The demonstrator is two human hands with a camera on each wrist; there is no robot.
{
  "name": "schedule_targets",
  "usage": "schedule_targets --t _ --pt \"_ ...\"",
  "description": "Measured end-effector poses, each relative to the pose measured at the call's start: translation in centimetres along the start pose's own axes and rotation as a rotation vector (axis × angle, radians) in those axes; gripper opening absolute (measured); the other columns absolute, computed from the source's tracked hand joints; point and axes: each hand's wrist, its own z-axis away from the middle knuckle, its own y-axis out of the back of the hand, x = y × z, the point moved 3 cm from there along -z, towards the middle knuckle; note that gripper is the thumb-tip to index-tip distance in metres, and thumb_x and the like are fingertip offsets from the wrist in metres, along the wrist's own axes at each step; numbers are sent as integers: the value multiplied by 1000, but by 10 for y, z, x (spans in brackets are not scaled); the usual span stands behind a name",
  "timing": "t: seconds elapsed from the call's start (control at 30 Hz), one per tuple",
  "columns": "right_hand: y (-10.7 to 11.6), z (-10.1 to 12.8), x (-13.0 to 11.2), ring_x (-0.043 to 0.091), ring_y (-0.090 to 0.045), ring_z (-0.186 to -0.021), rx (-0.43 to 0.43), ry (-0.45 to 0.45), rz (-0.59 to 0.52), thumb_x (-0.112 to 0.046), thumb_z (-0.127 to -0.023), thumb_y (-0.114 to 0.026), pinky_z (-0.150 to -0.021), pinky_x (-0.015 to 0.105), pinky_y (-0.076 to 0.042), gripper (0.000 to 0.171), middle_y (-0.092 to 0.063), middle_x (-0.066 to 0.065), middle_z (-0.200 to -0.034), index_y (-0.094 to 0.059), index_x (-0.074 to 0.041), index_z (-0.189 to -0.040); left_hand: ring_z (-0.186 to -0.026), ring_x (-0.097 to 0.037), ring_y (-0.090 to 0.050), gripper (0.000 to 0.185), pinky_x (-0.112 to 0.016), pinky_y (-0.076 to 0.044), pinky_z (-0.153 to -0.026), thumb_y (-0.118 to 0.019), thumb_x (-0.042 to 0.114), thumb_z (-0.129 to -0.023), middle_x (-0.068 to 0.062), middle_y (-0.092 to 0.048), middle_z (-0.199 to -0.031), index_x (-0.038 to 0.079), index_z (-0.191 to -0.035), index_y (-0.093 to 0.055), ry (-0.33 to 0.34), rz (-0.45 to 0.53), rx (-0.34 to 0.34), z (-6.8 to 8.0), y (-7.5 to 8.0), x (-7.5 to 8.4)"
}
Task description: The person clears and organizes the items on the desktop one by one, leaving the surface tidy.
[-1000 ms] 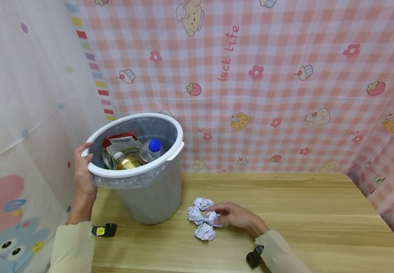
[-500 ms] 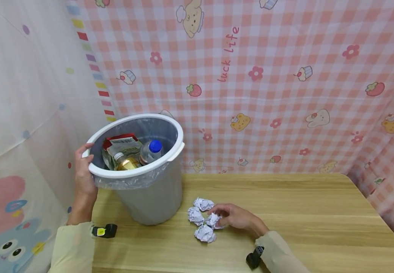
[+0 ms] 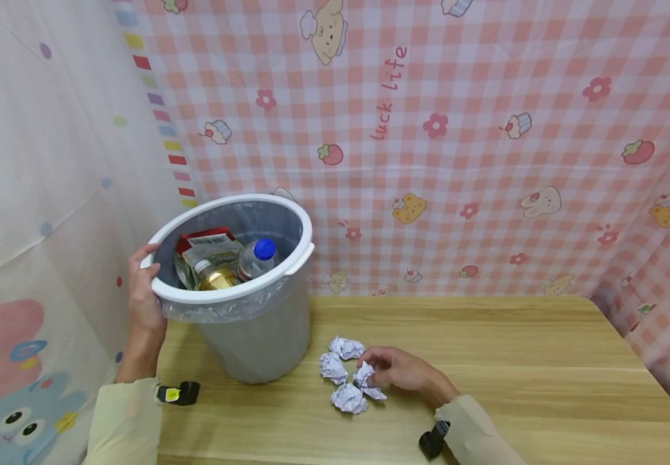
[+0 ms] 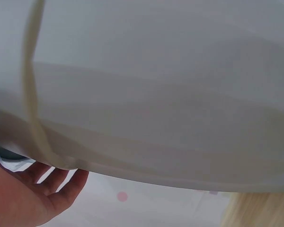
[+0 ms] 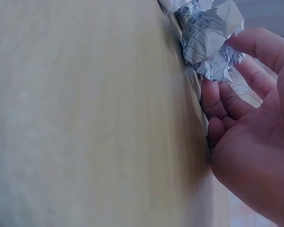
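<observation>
A grey waste bin (image 3: 256, 342) with a white rim and a clear liner stands at the table's back left. My left hand (image 3: 142, 284) grips its near-left rim; in the left wrist view the left hand's fingers (image 4: 47, 191) curl under the bin wall (image 4: 156, 94). Several crumpled paper balls lie just right of the bin. My right hand (image 3: 384, 367) pinches one paper ball (image 3: 366, 377) between thumb and fingers. The right wrist view shows that ball (image 5: 208, 38) at the right hand's fingertips (image 5: 255, 47), just off the wooden table (image 5: 85, 118).
In the bin lie a blue-capped bottle (image 3: 256, 253), a bottle of yellow liquid (image 3: 214, 275) and a red and green packet (image 3: 204, 240). Three other paper balls (image 3: 345, 347) (image 3: 332, 367) (image 3: 348, 397) lie loose. Printed curtains hang behind and on the left.
My right hand's fingers have closed on one paper ball and drawn it slightly away from the other balls. The left hand and the bin have not moved.
</observation>
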Motion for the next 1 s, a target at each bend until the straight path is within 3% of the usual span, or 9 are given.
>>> schedule_targets --t 0.53,1.0 --pt "3 -3 -1 17 -53 -90 -29 -4 -22 -5 -89 -65 -79 29 -43 28 -60 6 -97 -64 -4 -116 -138 -22 -26 43 -39 -15 -119 -26 21 -101 -4 -25 -155 17 -142 -38 -4 31 -7 0 0 1" --pt "7 -4 -7 16 -55 -91 -45 51 -50 -3 -88 -64 -80 26 -46 33 -60 3 -98 -60 3 -120 -138 -22 -27 43 -39 -16 -119 -25 20 -101 -4 -26 -155 18 -142 -39 -9 25 -6 0 0 2"
